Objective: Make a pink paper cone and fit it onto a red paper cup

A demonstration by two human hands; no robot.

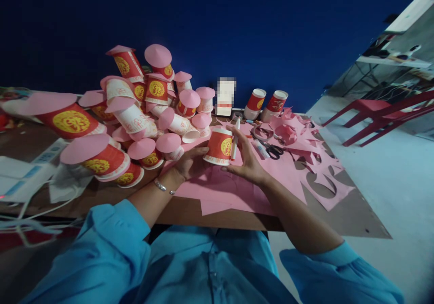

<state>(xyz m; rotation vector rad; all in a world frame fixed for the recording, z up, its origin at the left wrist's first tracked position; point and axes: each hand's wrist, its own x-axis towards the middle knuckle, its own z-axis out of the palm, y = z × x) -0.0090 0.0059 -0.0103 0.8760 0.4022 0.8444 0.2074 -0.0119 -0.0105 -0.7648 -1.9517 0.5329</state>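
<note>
A red paper cup (217, 144) with a yellow medallion is upside down above the pink sheet, its wide white rim at the bottom. My left hand (192, 163) grips it from the left, thumb against its side. A slim white pen (235, 141) with an orange-red lower end stands upright along the cup's right side. My right hand (250, 159) holds this pen, fingers behind it and thumb near the cup's lower rim. Pink paper (217, 188) lies under both hands.
Several cups with pink cone tops (158, 91) are piled at the left. Two stacks of cups (256, 102) stand at the back near a lit phone (226, 96). Black scissors (274, 150), a glue tube (261, 150) and pink scraps (294, 130) lie right. A power strip (32, 170) is far left.
</note>
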